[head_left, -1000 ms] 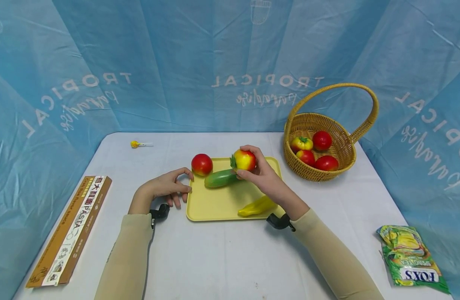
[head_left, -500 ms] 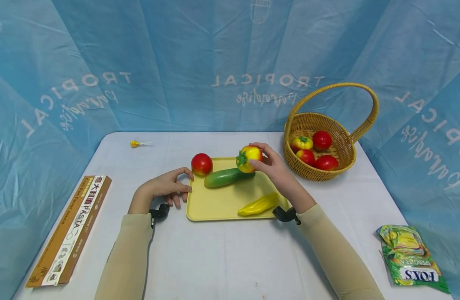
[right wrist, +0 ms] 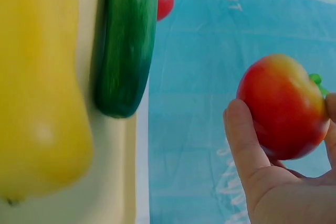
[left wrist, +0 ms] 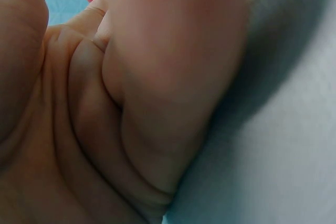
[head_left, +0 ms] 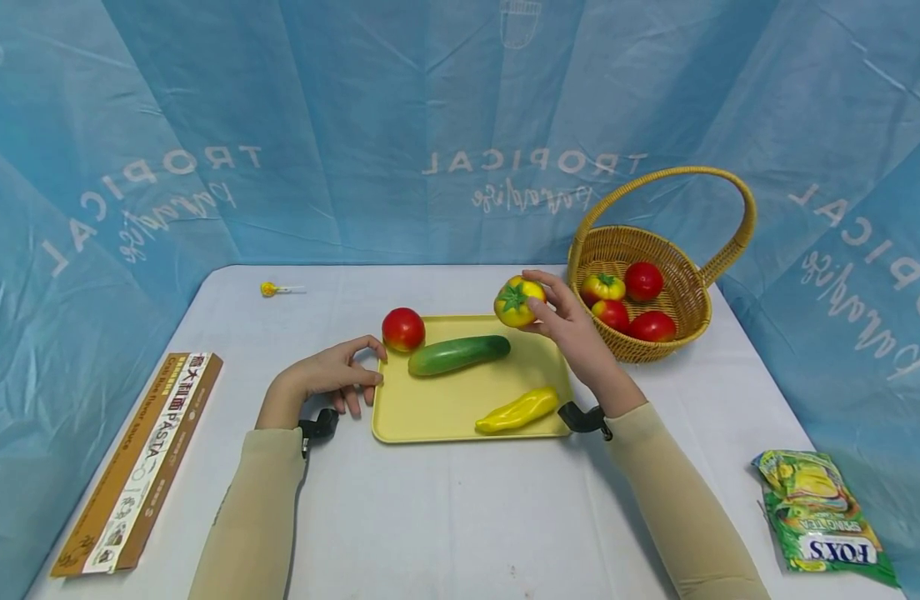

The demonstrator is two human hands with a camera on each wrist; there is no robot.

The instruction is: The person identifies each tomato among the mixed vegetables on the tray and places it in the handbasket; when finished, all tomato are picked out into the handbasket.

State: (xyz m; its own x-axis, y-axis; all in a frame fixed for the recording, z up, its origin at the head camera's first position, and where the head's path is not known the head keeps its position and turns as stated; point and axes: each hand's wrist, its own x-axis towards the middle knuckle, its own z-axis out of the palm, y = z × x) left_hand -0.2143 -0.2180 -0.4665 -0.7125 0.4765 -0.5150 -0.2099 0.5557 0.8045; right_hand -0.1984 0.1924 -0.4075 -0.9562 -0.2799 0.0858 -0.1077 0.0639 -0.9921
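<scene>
My right hand (head_left: 572,325) grips a red-and-yellow tomato (head_left: 518,302) between thumb and fingers, its green leafy top facing the head camera. It is held up over the back right corner of the yellow tray (head_left: 430,412). In the right wrist view, the tomato's red side (right wrist: 281,114) shows between the fingertips. My left hand (head_left: 328,371) rests beside the tray, its loosely bent fingers and thumb right at the left rim. On the tray lie a green cucumber (head_left: 458,355) and a yellow pepper-like vegetable (head_left: 517,411). A red tomato (head_left: 403,330) sits at the back left corner.
A wicker basket (head_left: 640,346) with a tall handle stands at the back right, holding several red and yellow tomatoes. A lollipop (head_left: 272,289) lies at the back left. A long pasta box (head_left: 137,467) lies at the left, a green Fox's bag (head_left: 823,512) at the right.
My right hand has lifted the tomato off the cucumber and carried it right and back, toward the basket, turning its leafy top to the head camera. The left hand stays put.
</scene>
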